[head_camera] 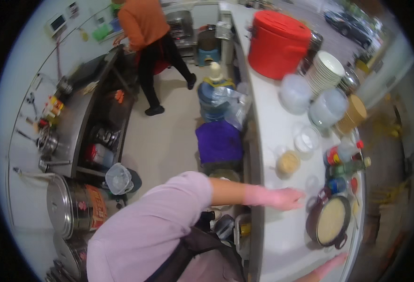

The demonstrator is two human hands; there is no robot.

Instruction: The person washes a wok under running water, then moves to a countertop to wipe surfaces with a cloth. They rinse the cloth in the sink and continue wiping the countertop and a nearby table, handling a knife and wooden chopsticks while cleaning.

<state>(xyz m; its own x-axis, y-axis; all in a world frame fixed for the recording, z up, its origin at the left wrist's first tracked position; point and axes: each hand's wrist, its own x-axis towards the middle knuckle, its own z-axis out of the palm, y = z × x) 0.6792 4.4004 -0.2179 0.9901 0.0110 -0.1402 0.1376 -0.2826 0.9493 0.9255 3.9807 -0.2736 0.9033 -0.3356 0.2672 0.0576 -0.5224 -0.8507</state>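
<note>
My left hand (pixel 282 199), in a pink glove, reaches over the white counter (pixel 284 239) with its fingers apart and nothing visible in them. It is just left of a dark red two-handled pot (pixel 312 222), apart from it. Pale yellowish contents (pixel 331 220) fill much of the pot. My right hand (pixel 330 266), also gloved in pink, extends below the pot near the counter's outer edge. It is blurred, and its finger position is unclear. A small tub of tan contents (pixel 288 163) and a clear container (pixel 306 139) stand beyond my left hand.
Along the counter stand bottles (pixel 348 167), stacked bowls (pixel 325 70), clear containers (pixel 328 107) and a red lidded bucket (pixel 279 44). A purple-covered object (pixel 220 142) and water jug (pixel 214 97) line the floor. A person in orange (pixel 143 24) stands by the steel worktable (pixel 74 120).
</note>
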